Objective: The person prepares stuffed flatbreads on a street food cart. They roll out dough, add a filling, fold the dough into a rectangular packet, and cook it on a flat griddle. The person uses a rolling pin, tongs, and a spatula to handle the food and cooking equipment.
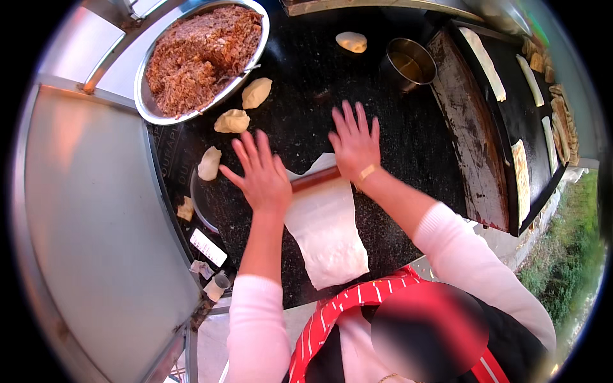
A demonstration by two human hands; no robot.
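A long sheet of rolled-out dough (325, 230) lies on the black worktop in front of me. Across its far part rests a reddish-brown wooden rolling pin (315, 179). My left hand (263, 177) is over the pin's left end, fingers spread and pointing away from me. Over its right end is my right hand (355, 141), also flat with fingers apart. Both palms seem to press on the pin without the fingers closing round it. Beside my left hand are dough lumps, one at its left (210, 163) and another beyond the fingertips (232, 121).
A steel bowl (139, 91) of minced filling stands at the back left. A metal pot (411, 64) with liquid stands at the back right. Farther right, a black griddle (519, 119) holds dough strips and browned flatbreads. A white labelled object (208, 247) lies at the left edge.
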